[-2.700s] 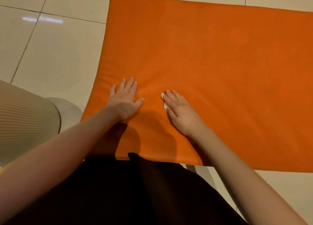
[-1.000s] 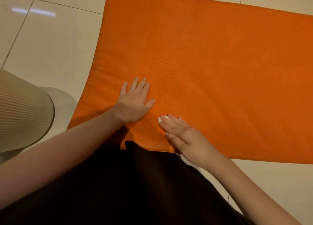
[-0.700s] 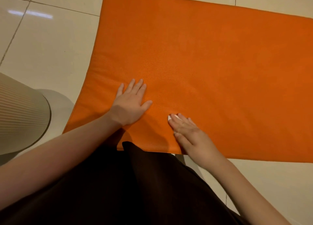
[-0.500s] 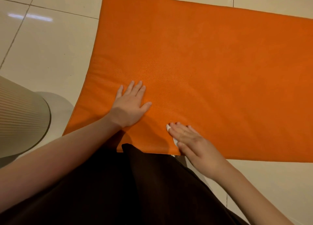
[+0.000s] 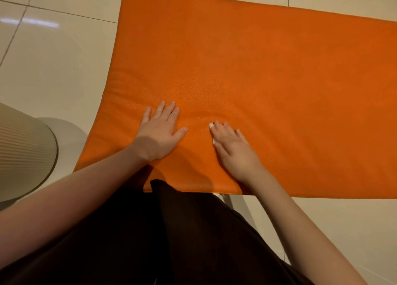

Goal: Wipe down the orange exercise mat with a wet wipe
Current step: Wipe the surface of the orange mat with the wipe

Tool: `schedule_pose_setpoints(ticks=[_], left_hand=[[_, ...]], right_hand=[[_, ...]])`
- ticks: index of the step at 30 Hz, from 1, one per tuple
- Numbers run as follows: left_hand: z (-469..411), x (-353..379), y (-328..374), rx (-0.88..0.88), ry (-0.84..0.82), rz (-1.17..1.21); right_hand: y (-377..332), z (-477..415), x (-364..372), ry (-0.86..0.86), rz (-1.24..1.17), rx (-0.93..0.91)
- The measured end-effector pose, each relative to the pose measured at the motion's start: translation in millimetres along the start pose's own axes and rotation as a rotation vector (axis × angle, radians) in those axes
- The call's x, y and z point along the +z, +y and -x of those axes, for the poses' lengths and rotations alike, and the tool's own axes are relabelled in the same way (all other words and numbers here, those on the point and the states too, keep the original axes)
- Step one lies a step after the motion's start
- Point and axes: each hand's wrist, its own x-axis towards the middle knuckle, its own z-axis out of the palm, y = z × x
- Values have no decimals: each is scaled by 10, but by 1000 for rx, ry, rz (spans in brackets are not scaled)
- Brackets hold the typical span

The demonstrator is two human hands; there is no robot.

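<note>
The orange exercise mat (image 5: 268,80) lies flat on the tiled floor and fills most of the view. My left hand (image 5: 160,132) rests flat on its near left part, fingers straight and spread. My right hand (image 5: 233,146) lies a little to the right, fingers straight, pressing a white wet wipe (image 5: 211,125) against the mat. Only small bits of the wipe show beside my fingers; the rest is hidden under the hand.
Pale glossy floor tiles (image 5: 53,65) surround the mat. A ribbed beige round object (image 5: 21,153) stands on the floor at the left, close to the mat's near left corner. My dark clothing (image 5: 150,241) covers the mat's near edge.
My right hand with the wipe has slid away from the mat's near edge, farther up the mat. My left hand has stayed flat in the same place.
</note>
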Motion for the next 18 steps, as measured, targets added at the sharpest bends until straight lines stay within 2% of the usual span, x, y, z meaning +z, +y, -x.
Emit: schedule_pose_setpoints(ticks=[2, 4, 8, 10, 12, 15, 16, 18], left_hand=[[2, -4, -5, 5, -5, -3], [6, -8, -9, 4, -9, -6], [2, -8, 4, -4, -1, -15], [7, -11, 3, -8, 3, -12], [5, -15, -5, -5, 0, -9], [10, -13, -14, 4, -4, 3], [10, -10, -14, 6, -1, 3], [18, -6, -10, 2, 4, 4]], right_hand=[[-13, -282, 37, 92, 4, 148], [-131, -368, 86, 131, 39, 201], [-282, -14, 98, 55, 92, -75], [-161, 15, 29, 19, 76, -142], [-28, -194, -37, 39, 107, -66], [-25, -564, -28, 123, 116, 156], [-85, -617, 6, 136, 107, 186], [-250, -556, 79, 99, 113, 115]])
